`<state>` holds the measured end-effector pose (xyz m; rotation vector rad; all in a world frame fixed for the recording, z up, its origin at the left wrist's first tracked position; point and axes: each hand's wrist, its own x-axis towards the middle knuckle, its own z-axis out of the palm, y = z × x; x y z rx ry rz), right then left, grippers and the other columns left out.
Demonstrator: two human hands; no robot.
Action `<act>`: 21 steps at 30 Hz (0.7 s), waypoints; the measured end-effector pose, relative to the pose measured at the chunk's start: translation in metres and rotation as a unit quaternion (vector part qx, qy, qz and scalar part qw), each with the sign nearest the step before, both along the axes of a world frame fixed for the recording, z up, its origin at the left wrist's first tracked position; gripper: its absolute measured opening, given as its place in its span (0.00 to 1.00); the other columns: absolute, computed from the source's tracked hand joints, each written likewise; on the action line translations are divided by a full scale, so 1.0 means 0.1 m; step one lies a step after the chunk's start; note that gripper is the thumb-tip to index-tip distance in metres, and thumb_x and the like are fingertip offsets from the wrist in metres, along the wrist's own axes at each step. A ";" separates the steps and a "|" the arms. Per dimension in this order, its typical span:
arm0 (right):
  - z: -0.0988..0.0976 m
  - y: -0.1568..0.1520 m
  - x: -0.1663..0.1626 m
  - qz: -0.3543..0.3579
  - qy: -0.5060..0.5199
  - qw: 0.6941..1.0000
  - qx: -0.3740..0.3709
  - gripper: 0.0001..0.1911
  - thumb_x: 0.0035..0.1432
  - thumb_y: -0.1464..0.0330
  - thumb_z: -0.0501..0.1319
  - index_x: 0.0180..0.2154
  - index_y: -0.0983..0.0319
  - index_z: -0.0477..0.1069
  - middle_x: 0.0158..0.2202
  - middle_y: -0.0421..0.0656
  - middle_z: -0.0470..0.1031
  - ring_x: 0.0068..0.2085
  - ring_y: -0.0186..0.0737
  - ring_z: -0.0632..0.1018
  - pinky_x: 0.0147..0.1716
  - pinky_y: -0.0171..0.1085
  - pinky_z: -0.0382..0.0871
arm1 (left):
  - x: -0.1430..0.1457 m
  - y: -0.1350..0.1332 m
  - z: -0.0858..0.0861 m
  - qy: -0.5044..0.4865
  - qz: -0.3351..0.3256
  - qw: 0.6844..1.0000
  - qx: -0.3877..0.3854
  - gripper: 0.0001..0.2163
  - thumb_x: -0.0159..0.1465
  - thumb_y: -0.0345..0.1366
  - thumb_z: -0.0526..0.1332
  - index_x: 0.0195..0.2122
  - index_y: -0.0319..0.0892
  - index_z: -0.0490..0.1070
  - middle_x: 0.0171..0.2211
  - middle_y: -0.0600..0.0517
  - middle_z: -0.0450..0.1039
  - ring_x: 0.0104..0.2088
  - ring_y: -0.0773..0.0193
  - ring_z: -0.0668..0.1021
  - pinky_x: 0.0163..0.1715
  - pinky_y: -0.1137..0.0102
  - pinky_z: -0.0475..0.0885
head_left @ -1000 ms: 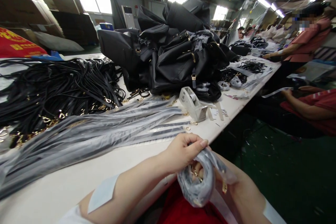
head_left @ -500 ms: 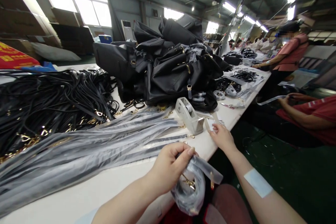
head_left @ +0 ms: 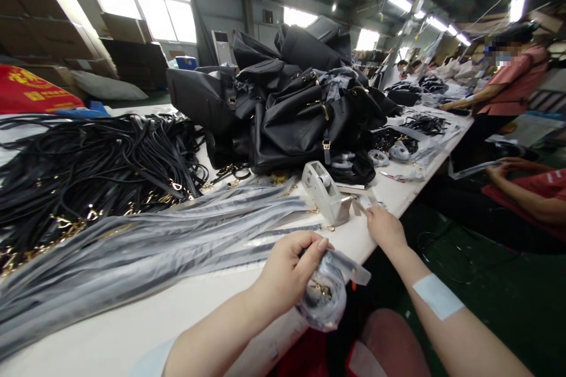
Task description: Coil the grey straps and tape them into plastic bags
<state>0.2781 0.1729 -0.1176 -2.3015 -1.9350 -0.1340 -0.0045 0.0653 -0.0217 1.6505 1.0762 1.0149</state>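
Note:
A coiled bag strap in clear plastic [head_left: 325, 300] hangs from the pinch of my left hand [head_left: 294, 271], just off the table's front edge. Gold hardware shows inside the coil, and a flat end of the sleeve sticks out to the right. My right hand [head_left: 385, 227] is closed on a strip of tape [head_left: 360, 206] at the front of the white tape dispenser [head_left: 327, 194]. The strip runs between the dispenser and my fingers. Long plastic-sleeved straps [head_left: 177, 247] lie flat to the left of the dispenser.
Black bags [head_left: 292, 112] are heaped behind the dispenser. Loose black straps with gold clips [head_left: 101, 165] cover the table's left side. Scissors [head_left: 232, 172] lie before the bags. A seated co-worker [head_left: 526, 188] and a standing co-worker [head_left: 513, 82] are on the right.
My right hand has moved slightly, and the tape now runs short and low from the dispenser instead of standing up. The coil in my left hand has risen a little. The view has shifted left.

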 end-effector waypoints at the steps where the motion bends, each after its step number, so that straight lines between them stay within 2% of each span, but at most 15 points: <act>1: 0.00 -0.05 0.04 -0.001 0.004 1.000 0.010 0.14 0.68 0.71 0.52 0.46 0.67 0.75 0.44 0.54 0.79 0.41 0.46 0.80 0.41 0.42 0.70 | -0.01 0.01 0.01 0.002 0.008 1.000 0.006 0.17 0.68 0.45 0.55 0.33 0.39 0.78 0.29 0.51 0.77 0.31 0.64 0.75 0.34 0.74 0.67; 5: 0.02 -0.32 0.15 0.007 0.025 0.999 0.042 0.16 0.67 0.69 0.51 0.46 0.64 0.77 0.42 0.53 0.80 0.38 0.48 0.80 0.36 0.40 0.69 | -0.01 0.04 -0.02 0.002 0.032 0.999 0.019 0.16 0.67 0.44 0.56 0.33 0.40 0.78 0.29 0.52 0.77 0.32 0.64 0.76 0.36 0.74 0.68; 8: -0.01 -0.48 0.12 0.052 0.047 0.996 0.051 0.14 0.65 0.68 0.54 0.43 0.62 0.79 0.42 0.49 0.81 0.40 0.46 0.80 0.38 0.38 0.69 | 0.02 0.04 -0.07 -0.010 0.030 1.000 0.000 0.17 0.67 0.47 0.57 0.33 0.40 0.78 0.28 0.52 0.77 0.31 0.64 0.75 0.34 0.73 0.68; 11: -0.07 -0.55 0.04 0.097 0.071 0.991 0.053 0.11 0.62 0.67 0.58 0.38 0.58 0.81 0.39 0.44 0.81 0.40 0.42 0.80 0.40 0.35 0.68 | 0.06 0.01 -0.10 -0.016 0.020 1.000 -0.017 0.19 0.66 0.50 0.57 0.31 0.40 0.78 0.27 0.52 0.76 0.30 0.64 0.75 0.34 0.73 0.68; 13: -0.08 -0.56 0.01 0.101 0.087 0.989 0.068 0.11 0.62 0.67 0.59 0.35 0.57 0.81 0.37 0.42 0.82 0.38 0.41 0.81 0.38 0.34 0.68 | 0.07 -0.01 -0.11 -0.016 0.012 1.000 -0.017 0.19 0.66 0.50 0.57 0.31 0.40 0.78 0.27 0.52 0.76 0.30 0.64 0.74 0.34 0.73 0.68; 16: 0.00 -0.57 0.05 0.059 0.104 0.985 0.125 0.14 0.63 0.65 0.56 0.36 0.60 0.80 0.37 0.46 0.82 0.36 0.45 0.81 0.35 0.37 0.68 | 0.07 -0.02 -0.11 -0.009 0.005 1.000 -0.009 0.19 0.67 0.49 0.56 0.32 0.40 0.78 0.27 0.52 0.76 0.30 0.64 0.74 0.34 0.73 0.68; 19: 0.20 -0.65 0.10 -0.015 0.108 0.972 0.209 0.18 0.66 0.65 0.51 0.41 0.66 0.77 0.39 0.54 0.81 0.38 0.51 0.80 0.35 0.40 0.67 | 0.04 0.02 -0.11 -0.008 0.027 1.000 -0.002 0.18 0.67 0.47 0.56 0.32 0.39 0.78 0.28 0.52 0.75 0.31 0.64 0.74 0.34 0.74 0.67; 21: 0.35 -0.82 0.08 -0.044 0.129 0.955 0.264 0.19 0.68 0.64 0.48 0.44 0.68 0.74 0.36 0.54 0.81 0.37 0.51 0.80 0.36 0.41 0.68 | 0.03 0.06 -0.13 -0.019 0.052 0.998 -0.008 0.18 0.67 0.47 0.56 0.33 0.39 0.77 0.27 0.53 0.74 0.30 0.65 0.73 0.33 0.74 0.67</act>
